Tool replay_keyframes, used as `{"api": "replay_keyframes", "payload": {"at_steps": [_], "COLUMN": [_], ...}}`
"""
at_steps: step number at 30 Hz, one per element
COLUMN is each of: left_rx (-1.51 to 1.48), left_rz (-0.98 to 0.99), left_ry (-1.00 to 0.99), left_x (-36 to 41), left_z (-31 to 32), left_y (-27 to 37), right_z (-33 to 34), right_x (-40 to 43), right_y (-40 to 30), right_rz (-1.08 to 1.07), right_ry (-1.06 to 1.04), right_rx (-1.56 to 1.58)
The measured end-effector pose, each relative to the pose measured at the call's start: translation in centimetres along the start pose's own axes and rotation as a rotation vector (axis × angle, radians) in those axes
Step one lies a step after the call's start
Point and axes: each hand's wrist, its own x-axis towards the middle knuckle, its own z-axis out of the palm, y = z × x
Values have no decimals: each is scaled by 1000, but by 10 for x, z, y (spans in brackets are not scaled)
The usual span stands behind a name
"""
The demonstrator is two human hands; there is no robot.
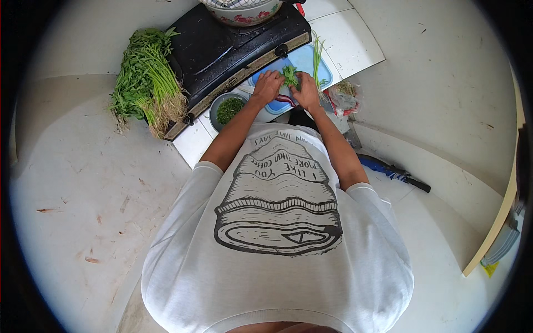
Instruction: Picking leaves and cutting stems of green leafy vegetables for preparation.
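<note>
A small bunch of leafy greens is held between my two hands over a blue plastic cutting board. The fingers of my left hand grip its left side. My right hand pinches it from the right, with some of the stems hidden behind the fingers. Below and between the hands lies a knife with a dark red handle; its blade is mostly hidden. Spring onions lie along the board's right side. By my left forearm stands a grey bowl holding finely chopped greens.
A black gas stove sits behind the board, bearing a floral enamel pot. A large bundle of rooted greens rests at its left end. A plastic bag of trimmings hangs at the right. A folded blue umbrella lies lower right.
</note>
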Motion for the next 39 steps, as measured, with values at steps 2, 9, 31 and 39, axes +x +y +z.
{"api": "replay_keyframes", "payload": {"at_steps": [2,9,31,39], "left_rx": [38,20,-219,-11], "left_rz": [128,171,65,125], "left_ry": [-95,-18,-42,-240], "left_x": [1,6,7,16], "left_z": [-7,-1,-33,-14], "left_y": [0,3,-2,-7], "right_z": [1,0,26,16], "right_x": [2,6,9,-1], "right_y": [3,1,-7,-3], "right_rz": [115,87,-77,-168], "right_ry": [-28,-102,-129,-135], "right_rx": [111,99,-343,-232]}}
